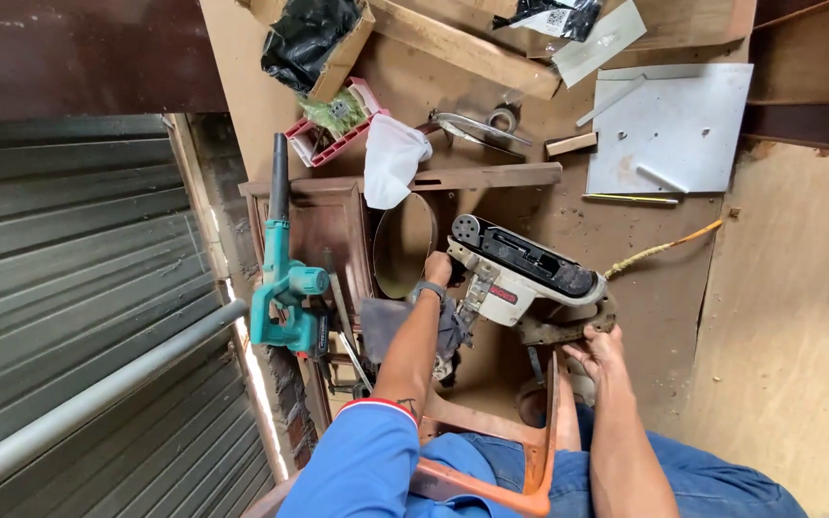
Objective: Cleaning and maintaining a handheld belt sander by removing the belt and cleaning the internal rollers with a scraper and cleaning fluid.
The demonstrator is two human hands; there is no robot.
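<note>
Left hand [437,270] gripped sander [522,276] front knob | right hand [599,347] clasped rear handle | sander sat mid-workbench [798,288] on wooden frame [338,230] | best kept flat, pressed evenly | blower [285,288] at left edge

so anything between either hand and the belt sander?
Nothing visible. The left hand is already on the front end of the belt sander, and the right hand is at its rear, by the dark worn part underneath. Whether the right hand grips or only touches it cannot be told.
</note>
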